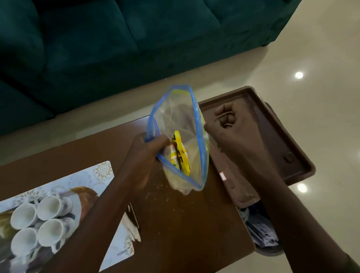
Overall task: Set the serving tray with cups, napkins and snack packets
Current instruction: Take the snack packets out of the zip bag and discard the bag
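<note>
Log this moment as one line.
left hand: holds zip bag open | right hand: grips bag rim | yellow packet: inside | tray: bare

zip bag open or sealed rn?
Open. The zip bag's blue-edged mouth is spread wide between the left hand and right hand, and a yellow snack packet shows inside through the opening.

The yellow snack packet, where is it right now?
In the head view the yellow snack packet sits inside the open zip bag, held up at centre between the left hand and right hand, beside the brown tray.
</note>
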`<state>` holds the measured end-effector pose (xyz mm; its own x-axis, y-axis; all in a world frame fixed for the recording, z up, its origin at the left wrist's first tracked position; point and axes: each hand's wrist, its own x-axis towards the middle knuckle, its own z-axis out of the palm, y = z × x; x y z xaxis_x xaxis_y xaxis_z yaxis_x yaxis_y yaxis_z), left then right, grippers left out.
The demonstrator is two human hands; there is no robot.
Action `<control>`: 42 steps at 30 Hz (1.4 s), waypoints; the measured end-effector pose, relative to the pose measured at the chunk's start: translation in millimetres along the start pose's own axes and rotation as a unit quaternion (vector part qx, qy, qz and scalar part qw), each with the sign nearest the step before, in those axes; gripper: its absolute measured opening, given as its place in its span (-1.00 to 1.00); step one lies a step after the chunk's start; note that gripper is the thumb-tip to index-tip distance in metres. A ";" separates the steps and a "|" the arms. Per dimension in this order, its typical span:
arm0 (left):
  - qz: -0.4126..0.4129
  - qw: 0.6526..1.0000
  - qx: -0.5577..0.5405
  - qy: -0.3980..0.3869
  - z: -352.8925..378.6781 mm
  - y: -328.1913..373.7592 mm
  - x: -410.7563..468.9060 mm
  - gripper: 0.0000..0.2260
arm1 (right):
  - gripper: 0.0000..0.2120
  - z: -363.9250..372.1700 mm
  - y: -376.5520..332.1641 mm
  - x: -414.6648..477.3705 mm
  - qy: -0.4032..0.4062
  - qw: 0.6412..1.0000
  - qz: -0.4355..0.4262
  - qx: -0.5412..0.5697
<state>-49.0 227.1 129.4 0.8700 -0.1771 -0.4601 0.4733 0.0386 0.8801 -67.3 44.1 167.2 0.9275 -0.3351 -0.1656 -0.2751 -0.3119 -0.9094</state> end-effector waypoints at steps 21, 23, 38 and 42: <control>0.001 0.995 0.074 0.063 -47.6 -38.9 -38.4 -0.35 | -0.71 152.4 60.3 -14.4 -0.321 0.870 0.137 -0.349; 0.015 0.994 0.067 0.086 -49.4 -38.1 -40.3 -0.37 | -0.73 152.9 63.2 -15.4 -0.317 0.874 0.116 -0.351; 0.128 0.966 0.029 0.224 -46.5 -23.4 -20.6 -0.47 | -0.65 24.3 -69.0 43.1 -0.369 0.903 0.124 -0.180; 0.127 0.951 0.017 0.280 -52.3 -24.1 -13.2 -0.53 | -0.69 -5.8 -32.9 59.6 -0.354 0.911 0.197 0.073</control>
<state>-64.7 279.9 108.1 0.8974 0.3860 -0.2138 0.2413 -0.0236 0.9702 -4.5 29.2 189.6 0.7093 0.2789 -0.6473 -0.6326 -0.1530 -0.7592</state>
